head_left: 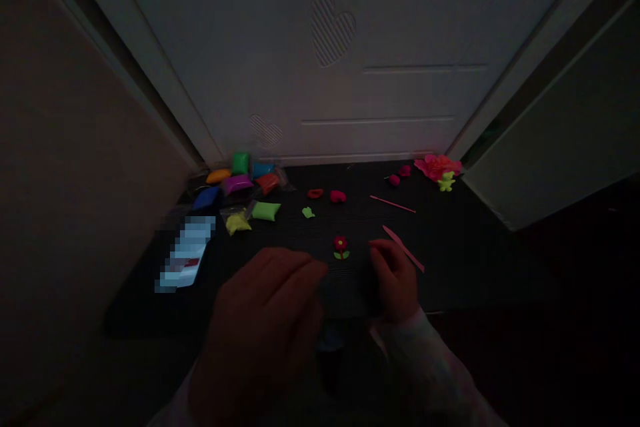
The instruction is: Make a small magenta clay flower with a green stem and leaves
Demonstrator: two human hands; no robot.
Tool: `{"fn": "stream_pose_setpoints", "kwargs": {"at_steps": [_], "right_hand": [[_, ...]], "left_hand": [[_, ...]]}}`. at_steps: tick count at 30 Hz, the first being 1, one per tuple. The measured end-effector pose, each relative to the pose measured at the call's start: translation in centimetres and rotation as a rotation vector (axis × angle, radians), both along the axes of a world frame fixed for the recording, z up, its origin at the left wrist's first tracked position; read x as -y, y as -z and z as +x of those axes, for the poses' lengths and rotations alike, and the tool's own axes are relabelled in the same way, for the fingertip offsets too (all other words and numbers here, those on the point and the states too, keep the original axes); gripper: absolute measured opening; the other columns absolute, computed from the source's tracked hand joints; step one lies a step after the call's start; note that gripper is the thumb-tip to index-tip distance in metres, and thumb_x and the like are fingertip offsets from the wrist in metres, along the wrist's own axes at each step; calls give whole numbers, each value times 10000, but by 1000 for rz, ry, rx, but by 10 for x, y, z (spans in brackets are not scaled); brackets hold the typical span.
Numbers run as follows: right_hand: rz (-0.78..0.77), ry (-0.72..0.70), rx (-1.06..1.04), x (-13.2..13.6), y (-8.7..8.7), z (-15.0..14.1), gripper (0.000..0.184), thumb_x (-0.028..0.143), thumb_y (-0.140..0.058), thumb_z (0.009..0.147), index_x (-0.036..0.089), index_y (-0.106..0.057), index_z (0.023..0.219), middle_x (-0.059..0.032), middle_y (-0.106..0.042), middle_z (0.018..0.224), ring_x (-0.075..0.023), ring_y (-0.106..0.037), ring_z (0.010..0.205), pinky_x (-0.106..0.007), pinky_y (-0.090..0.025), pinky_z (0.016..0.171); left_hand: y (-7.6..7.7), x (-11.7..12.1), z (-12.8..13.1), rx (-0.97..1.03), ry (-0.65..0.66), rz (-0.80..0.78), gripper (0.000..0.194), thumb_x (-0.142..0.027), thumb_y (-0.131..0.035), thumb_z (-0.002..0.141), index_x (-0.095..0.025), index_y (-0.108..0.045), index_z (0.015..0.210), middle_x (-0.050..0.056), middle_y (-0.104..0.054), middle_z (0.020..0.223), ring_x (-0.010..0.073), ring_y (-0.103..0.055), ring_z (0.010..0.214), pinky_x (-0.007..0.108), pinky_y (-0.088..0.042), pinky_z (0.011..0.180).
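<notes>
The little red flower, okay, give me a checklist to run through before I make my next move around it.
1. Red flower in full view, covered by neither hand: ok.
2. Green leaves at the foot of its stem: ok, one on each side.
3. Left hand empty: cannot tell, its palm side is hidden.
4. Right hand off the pink knife: cannot tell, they lie very close in this view.
5. Thin pink stick apart from both hands: ok.
6. Light good enough for fine detail: not ok, the view is very dim.
</notes>
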State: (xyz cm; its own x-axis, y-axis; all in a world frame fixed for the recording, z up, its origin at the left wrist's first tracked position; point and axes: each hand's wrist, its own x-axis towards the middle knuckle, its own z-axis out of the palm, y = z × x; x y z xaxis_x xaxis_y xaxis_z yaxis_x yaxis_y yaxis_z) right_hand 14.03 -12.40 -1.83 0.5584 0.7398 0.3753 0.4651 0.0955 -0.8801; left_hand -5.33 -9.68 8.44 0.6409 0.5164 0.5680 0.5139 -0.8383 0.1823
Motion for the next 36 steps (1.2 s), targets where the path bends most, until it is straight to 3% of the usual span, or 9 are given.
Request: {"fn": "stream_pose_setpoints", "kwargs": {"at_steps": [2, 4, 8, 11, 16, 25, 36], "right_hand": [[-80, -70, 78, 3, -5, 8, 129, 267, -496, 791, 181, -579, 842, -17, -587, 774, -146, -556, 703, -296, -454, 610], [-165, -163, 156, 5, -10, 14, 103, 234, -517, 766, 199, -600, 816, -13, -599, 751, -152, -558, 693, -296, -443, 615], [-297, -300, 259, 5, -15, 15, 135, 189, -498, 771, 205, -614, 838, -21, -621, 789, -164, -554, 756, -326, -407, 691], [-363, -362, 342, 7, -16, 14, 188, 170, -469, 789, 207, -609, 908, -24, -620, 786, -164, -538, 734, -343, -379, 685], [-403, -459, 545, 7, -19, 13, 254, 160, -449, 799, 191, -570, 1020, -28, -614, 772, -154, -531, 672, -340, -362, 641], [-391, -471, 651, 2, -19, 17, 261, 180, -447, 781, 166, -585, 1001, -46, -616, 697, -156, -522, 568, -338, -375, 537], [-412, -486, 724, 3, -20, 17, 286, 185, -445, 780, 144, -570, 1034, -63, -626, 743, -163, -534, 597, -359, -379, 558]], "left_hand": [[2, -22, 15, -37, 5, -68, 142, -116, -458, 790, -141, -582, 854, 36, -590, 818, 147, -531, 776, 303, -472, 676], [18, -34, 26, -97, -9, -159, 155, -91, -474, 766, -148, -600, 836, 34, -598, 787, 160, -521, 763, 326, -464, 680], [55, -33, 43, -247, -7, -266, 179, -124, -498, 759, -194, -605, 885, 14, -574, 716, 175, -491, 701, 360, -441, 639], [68, -29, 50, -308, 2, -303, 169, -160, -491, 775, -197, -601, 898, 9, -553, 677, 175, -468, 658, 356, -417, 598], [74, -34, 50, -222, 1, -299, 161, -185, -468, 801, -170, -603, 888, 12, -551, 662, 162, -440, 629, 339, -380, 582], [77, -36, 52, -181, -13, -368, 179, -204, -480, 807, -192, -614, 926, -5, -545, 631, 145, -425, 626, 309, -356, 581], [78, -37, 55, -207, 6, -395, 202, -202, -444, 830, -169, -600, 953, -2, -571, 663, 144, -449, 627, 312, -367, 584]]}}
